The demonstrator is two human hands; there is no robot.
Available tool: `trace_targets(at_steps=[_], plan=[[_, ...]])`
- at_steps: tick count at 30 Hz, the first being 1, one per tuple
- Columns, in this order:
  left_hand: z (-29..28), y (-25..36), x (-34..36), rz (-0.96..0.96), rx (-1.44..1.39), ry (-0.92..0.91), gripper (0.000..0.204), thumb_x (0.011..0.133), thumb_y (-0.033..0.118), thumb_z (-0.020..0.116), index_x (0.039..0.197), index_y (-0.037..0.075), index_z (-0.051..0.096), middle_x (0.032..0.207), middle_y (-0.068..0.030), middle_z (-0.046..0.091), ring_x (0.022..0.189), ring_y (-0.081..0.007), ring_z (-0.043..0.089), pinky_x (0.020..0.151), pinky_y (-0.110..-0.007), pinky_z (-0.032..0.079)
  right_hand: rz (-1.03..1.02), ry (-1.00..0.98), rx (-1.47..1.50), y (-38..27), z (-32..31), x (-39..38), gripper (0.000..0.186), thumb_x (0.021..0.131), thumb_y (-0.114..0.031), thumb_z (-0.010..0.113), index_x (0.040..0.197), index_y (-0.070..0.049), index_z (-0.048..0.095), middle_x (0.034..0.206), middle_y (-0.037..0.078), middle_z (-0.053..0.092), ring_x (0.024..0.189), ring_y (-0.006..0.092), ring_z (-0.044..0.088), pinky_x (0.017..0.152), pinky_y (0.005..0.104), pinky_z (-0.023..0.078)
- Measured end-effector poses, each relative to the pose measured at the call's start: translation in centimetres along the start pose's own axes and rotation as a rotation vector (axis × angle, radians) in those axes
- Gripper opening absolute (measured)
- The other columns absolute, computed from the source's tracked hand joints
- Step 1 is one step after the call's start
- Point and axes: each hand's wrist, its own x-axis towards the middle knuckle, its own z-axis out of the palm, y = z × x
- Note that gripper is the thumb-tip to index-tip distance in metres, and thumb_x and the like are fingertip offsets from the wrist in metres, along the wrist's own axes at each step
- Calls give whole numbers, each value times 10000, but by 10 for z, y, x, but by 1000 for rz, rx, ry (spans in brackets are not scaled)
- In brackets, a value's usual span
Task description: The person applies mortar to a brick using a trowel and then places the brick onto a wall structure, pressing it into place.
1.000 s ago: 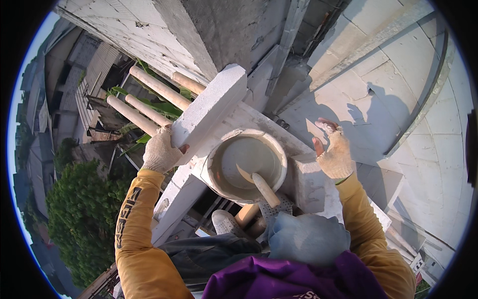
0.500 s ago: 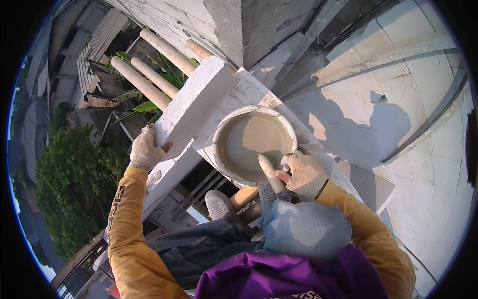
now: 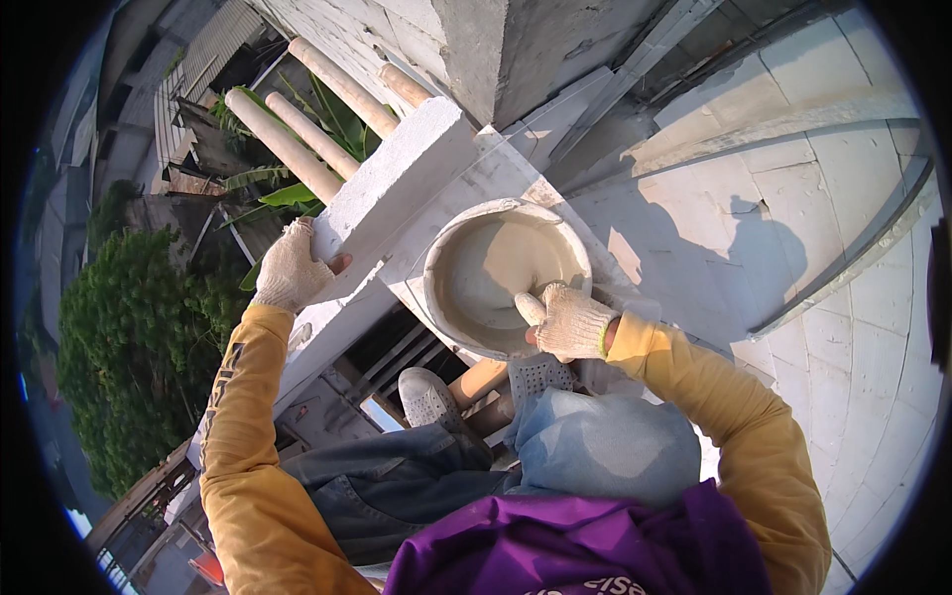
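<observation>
In a knitted glove, my left hand [image 3: 295, 266] is closed on the lower end of a long white block [image 3: 392, 174], which lies slanted across a white ledge. Right of the block stands a round, mortar-crusted bucket [image 3: 436, 278] holding grey wet mix. My gloved right hand [image 3: 573, 322] grips the pale wooden handle [image 3: 531, 307] of a tool over the near right of the bucket; the tool's head is hidden in the mix.
Several pale round poles [image 3: 283, 144] jut out beyond the block. A grey concrete column [image 3: 496, 59] rises ahead, with a sunlit white block wall [image 3: 843, 248] at right. My perforated shoes [image 3: 426, 392] rest beside a drop showing trees [image 3: 129, 367] and roofs.
My right hand has come down from the air right of the bucket and taken hold of the handle. My left hand stays on the block; the view has shifted slightly.
</observation>
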Motion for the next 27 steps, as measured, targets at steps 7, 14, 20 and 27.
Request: trace_targets(at_steps=[7, 14, 20, 27], plan=[[5, 9, 6, -24, 44, 6, 706, 763, 408, 806, 1249, -26, 535, 1093, -249, 650, 1041, -391, 652, 904, -446, 504, 222, 90, 367, 18, 4, -15, 252, 913, -199, 591, 1096, -28, 622, 912, 205, 649, 840, 353, 687, 735, 484, 544], [15, -3, 4, -27, 57, 49, 643, 770, 414, 793, 1185, -18, 561, 1074, -245, 647, 1018, -395, 650, 890, -447, 504, 197, 298, 140, -9, -6, -57, 346, 827, -219, 644, 1090, 5, 629, 917, 236, 679, 869, 376, 684, 762, 481, 547], [15, 1, 8, 11, 32, 104, 642, 769, 412, 791, 1186, -18, 560, 1067, -231, 650, 1022, -401, 643, 893, -454, 503, 243, 127, 284, -9, -6, -47, 307, 872, -284, 637, 982, 2, 642, 838, 217, 685, 824, 388, 686, 730, 489, 543], [20, -4, 6, -19, 47, 90, 669, 759, 410, 798, 1217, -12, 552, 1096, -232, 657, 1046, -403, 641, 902, -457, 504, 339, 240, 412, 4, 12, -60, 446, 902, -396, 654, 1051, 23, 627, 897, 234, 676, 871, 393, 669, 752, 469, 523]])
